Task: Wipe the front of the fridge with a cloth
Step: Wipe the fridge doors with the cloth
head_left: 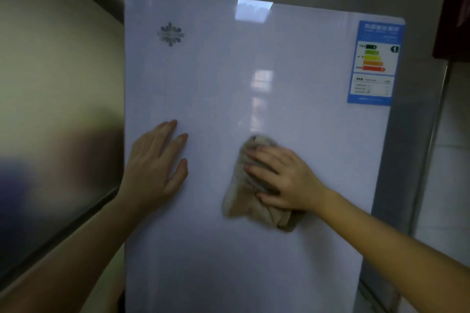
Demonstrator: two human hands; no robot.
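Observation:
A tall white glossy fridge door (229, 71) fills the middle of the view. A crumpled beige cloth (245, 201) is pressed flat against the door at mid height. My right hand (282, 178) lies on top of the cloth with fingers spread, holding it against the surface. My left hand (155, 168) rests flat on the bare door near its left edge, fingers apart, holding nothing. The two hands are about a hand's width apart.
A blue energy label (373, 63) sticks at the door's top right and a snowflake emblem (171, 34) at its top left. A wall (58, 84) stands close on the left. The fridge's grey side (412, 147) and a tiled wall (447, 160) are on the right.

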